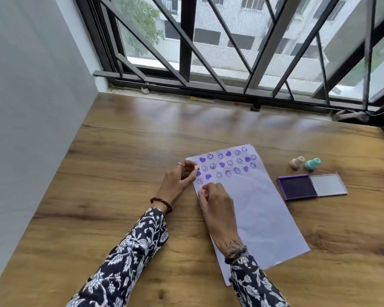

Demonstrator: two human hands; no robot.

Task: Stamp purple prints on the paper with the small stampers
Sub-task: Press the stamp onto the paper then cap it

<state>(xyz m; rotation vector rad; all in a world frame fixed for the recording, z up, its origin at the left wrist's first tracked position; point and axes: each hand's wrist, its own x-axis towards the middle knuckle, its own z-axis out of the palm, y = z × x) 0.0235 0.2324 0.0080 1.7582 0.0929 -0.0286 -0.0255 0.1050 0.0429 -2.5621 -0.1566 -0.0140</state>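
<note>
The white sheet of paper (253, 207) lay at a slant on the wood-grain tabletop (120, 162), far end toward the barred window (231, 41). Its top third was already filled with rows of purple smiley and heart prints (227, 165), the lower part blank, so I'd say the job was maybe a third done.

The right hand (217, 202) sat on the left edge of the sheet just below the last row, fingertips pinched down onto something small. Probably one of the small stampers pressed to start the next print, but the fingers covered it, so I couldn't really tell. Starting at the left edge made sense, since the rows ran across.

The left hand (180, 180) was curled at the paper's left edge beside the rows, fingers bent round a small pale thing (195, 168) at the fingertips, likely the other stamper kept ready so hearts and smileys could alternate. It also looked placed to keep the sheet from sliding.

Off to the right, well clear of the paper, the square purple ink pad (297, 187) lay open with its clear lid (327, 185) flipped flat beside it, close for re-inking. Just behind it a beige stamper (297, 162) and a teal stamper (312, 163) lay tipped over, side by side, parked out of the way.
</note>
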